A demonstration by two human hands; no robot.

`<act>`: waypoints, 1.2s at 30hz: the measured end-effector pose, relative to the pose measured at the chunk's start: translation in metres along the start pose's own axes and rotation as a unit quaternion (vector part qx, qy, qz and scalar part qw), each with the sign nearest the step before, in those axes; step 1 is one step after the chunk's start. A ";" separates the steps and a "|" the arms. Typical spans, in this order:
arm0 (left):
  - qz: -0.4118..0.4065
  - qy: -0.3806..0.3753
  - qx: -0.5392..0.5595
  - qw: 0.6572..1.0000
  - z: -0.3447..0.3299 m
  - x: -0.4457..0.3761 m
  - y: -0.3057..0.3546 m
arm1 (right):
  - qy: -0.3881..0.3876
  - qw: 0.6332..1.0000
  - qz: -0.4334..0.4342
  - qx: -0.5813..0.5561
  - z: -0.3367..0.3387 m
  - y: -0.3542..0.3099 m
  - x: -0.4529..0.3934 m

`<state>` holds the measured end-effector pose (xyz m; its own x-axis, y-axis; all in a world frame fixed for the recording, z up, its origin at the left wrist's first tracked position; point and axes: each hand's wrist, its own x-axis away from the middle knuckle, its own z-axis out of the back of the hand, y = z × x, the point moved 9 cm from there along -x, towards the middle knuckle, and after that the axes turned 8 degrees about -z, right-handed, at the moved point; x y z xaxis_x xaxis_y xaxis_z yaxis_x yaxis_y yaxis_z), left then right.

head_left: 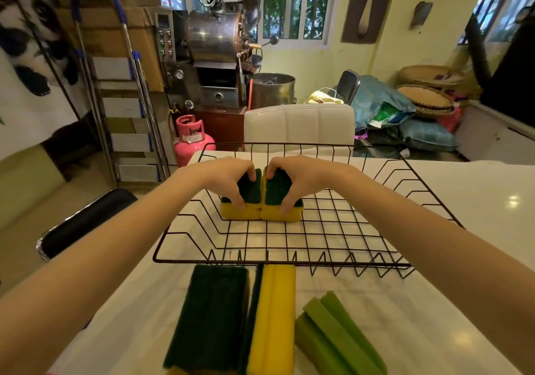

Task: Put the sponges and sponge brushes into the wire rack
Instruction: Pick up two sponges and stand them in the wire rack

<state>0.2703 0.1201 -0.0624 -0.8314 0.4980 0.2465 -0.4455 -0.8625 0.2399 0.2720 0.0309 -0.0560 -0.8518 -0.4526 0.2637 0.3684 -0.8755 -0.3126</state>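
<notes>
A black wire rack (376, 264) sits on the white table. Inside it, toward the back, two yellow sponges with dark green scouring tops lie side by side and touch. My left hand (228, 176) grips the left sponge (241, 211) from above. My right hand (298, 175) grips the right sponge (285, 215) the same way. In front of the rack lie a sponge with its green side up (208, 316), a sponge standing on its edge (272, 319) and a stack of light green sponges (338, 343).
The white table (477, 201) extends to the right. A white padded chair (299, 126) stands behind the table and a black chair seat (84, 221) at its left. A pink gas cylinder (192, 139), a ladder and a metal machine stand further back.
</notes>
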 end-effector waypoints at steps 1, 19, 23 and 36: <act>-0.001 -0.001 0.000 1.000 0.000 0.000 -0.001 | 0.000 1.000 0.000 0.000 0.000 0.001 0.000; -0.009 0.004 -0.029 1.000 -0.001 -0.005 0.002 | 0.015 1.000 -0.011 -0.014 -0.007 0.004 -0.004; -0.006 0.031 -0.066 0.997 -0.004 -0.004 0.012 | 0.042 0.997 -0.006 0.062 -0.005 -0.003 -0.004; -0.034 0.053 0.030 0.998 -0.015 0.035 0.040 | 0.052 0.999 -0.006 0.003 -0.012 -0.026 0.037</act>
<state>0.2179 0.1016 -0.0586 -0.8318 0.5404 0.1268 -0.4846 -0.8184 0.3089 0.2270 0.0388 -0.0492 -0.8899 -0.4229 0.1709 0.3607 -0.8818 -0.3039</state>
